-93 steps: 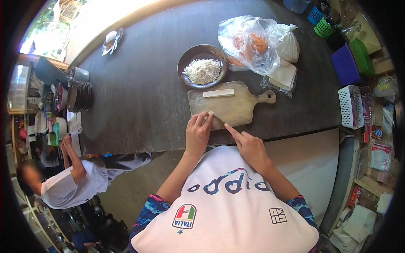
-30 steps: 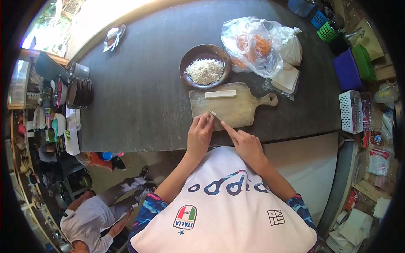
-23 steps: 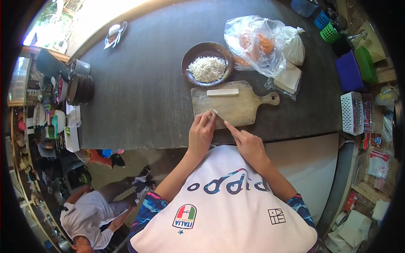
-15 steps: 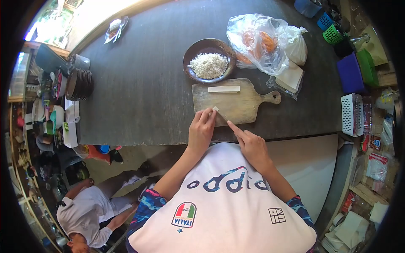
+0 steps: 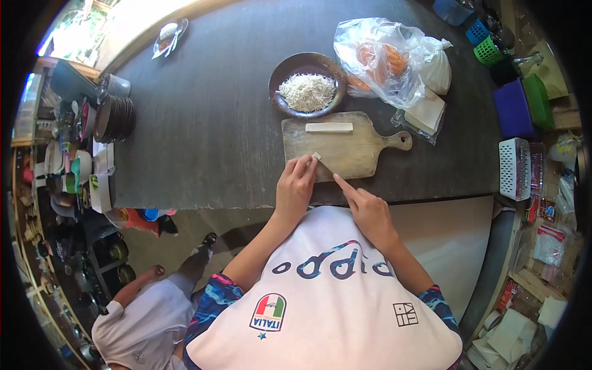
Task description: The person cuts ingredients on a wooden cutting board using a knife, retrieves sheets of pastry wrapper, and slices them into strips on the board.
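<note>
On the wooden cutting board (image 5: 354,154), my left hand (image 5: 296,185) presses its bunched fingertips on a small pale piece (image 5: 316,156), apparently an end of a white strip. My right hand (image 5: 369,213) is closed at the board's front edge, index finger stretched along a knife (image 5: 327,167). Only a thin line of its blade shows; the handle is hidden under the hand. A longer white strip (image 5: 328,127) lies near the board's far edge. Just behind the board, a dark round bowl (image 5: 280,77) holds a heap of fine white shreds (image 5: 307,92).
Clear plastic bags (image 5: 385,61) with orange contents lie right of the bowl, beside a packet of white sheets (image 5: 425,114). Stacked dark plates (image 5: 114,120) stand at the table's left. Baskets (image 5: 515,166) line the right side. Another person (image 5: 145,320) is at lower left.
The other person at lower left has shifted, with an arm and leg now placed differently. My hands, the knife and the pale piece stay almost where they were; the view has tilted slightly.
</note>
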`<state>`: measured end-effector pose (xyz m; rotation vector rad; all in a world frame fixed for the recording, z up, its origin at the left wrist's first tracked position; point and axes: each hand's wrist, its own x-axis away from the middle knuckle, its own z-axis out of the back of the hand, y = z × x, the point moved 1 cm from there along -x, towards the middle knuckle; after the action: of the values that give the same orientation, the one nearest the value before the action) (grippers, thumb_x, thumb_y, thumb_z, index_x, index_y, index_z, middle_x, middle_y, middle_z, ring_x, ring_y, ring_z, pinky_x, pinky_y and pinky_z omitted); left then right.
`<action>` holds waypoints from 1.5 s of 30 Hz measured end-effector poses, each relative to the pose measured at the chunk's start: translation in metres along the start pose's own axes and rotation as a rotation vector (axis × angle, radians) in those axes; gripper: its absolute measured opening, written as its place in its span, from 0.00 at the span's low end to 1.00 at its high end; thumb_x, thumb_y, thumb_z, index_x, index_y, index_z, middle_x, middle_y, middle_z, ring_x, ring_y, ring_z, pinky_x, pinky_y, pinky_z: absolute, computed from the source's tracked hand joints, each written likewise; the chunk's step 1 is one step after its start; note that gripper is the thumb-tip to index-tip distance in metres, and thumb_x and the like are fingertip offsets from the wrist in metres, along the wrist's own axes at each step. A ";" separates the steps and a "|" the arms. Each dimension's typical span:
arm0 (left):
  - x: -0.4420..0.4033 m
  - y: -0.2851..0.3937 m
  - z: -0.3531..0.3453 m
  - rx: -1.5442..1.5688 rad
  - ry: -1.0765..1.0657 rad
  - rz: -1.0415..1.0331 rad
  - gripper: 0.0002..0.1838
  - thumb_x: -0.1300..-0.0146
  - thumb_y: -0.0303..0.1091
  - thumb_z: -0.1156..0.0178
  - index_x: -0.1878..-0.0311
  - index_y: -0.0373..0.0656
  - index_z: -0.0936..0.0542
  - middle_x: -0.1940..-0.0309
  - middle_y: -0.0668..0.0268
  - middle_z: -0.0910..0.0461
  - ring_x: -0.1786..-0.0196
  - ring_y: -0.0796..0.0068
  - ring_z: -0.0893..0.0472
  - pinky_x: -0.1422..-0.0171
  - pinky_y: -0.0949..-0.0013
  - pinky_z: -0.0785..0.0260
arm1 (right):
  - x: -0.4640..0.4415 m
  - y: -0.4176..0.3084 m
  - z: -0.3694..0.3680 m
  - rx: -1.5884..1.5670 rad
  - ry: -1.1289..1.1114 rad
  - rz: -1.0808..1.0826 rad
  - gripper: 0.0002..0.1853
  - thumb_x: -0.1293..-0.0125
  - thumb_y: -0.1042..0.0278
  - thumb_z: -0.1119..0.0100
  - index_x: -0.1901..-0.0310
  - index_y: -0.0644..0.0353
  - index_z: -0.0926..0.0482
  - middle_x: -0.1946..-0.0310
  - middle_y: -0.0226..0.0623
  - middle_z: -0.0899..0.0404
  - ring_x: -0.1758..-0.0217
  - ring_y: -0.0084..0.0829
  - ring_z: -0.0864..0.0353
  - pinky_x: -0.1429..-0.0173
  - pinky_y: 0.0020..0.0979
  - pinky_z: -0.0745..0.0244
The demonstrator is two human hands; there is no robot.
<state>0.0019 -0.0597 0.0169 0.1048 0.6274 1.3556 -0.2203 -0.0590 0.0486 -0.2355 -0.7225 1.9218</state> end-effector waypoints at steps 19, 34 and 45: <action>-0.001 -0.002 0.001 0.032 0.002 0.012 0.19 0.33 0.22 0.28 0.39 0.35 0.11 0.42 0.61 0.16 0.41 0.57 0.16 0.38 0.56 0.18 | 0.002 0.000 -0.004 -0.016 0.039 -0.006 0.35 0.18 0.65 0.38 0.14 0.21 0.29 0.73 0.42 0.23 0.71 0.49 0.13 0.63 0.52 0.15; -0.002 -0.006 0.004 0.076 -0.037 0.001 0.18 0.34 0.21 0.27 0.41 0.34 0.11 0.41 0.61 0.15 0.41 0.56 0.16 0.38 0.56 0.17 | -0.021 -0.012 -0.021 0.042 0.083 -0.003 0.34 0.17 0.63 0.38 0.14 0.22 0.30 0.73 0.41 0.22 0.71 0.48 0.13 0.63 0.50 0.14; -0.004 -0.013 0.009 0.135 -0.046 0.005 0.19 0.35 0.21 0.26 0.40 0.36 0.10 0.44 0.61 0.15 0.42 0.56 0.16 0.40 0.55 0.18 | 0.004 -0.022 -0.008 -0.007 0.075 -0.082 0.37 0.19 0.66 0.36 0.14 0.22 0.30 0.72 0.41 0.23 0.72 0.47 0.13 0.64 0.50 0.14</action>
<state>0.0176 -0.0640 0.0199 0.2461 0.6796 1.3119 -0.2015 -0.0460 0.0555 -0.2771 -0.6792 1.8227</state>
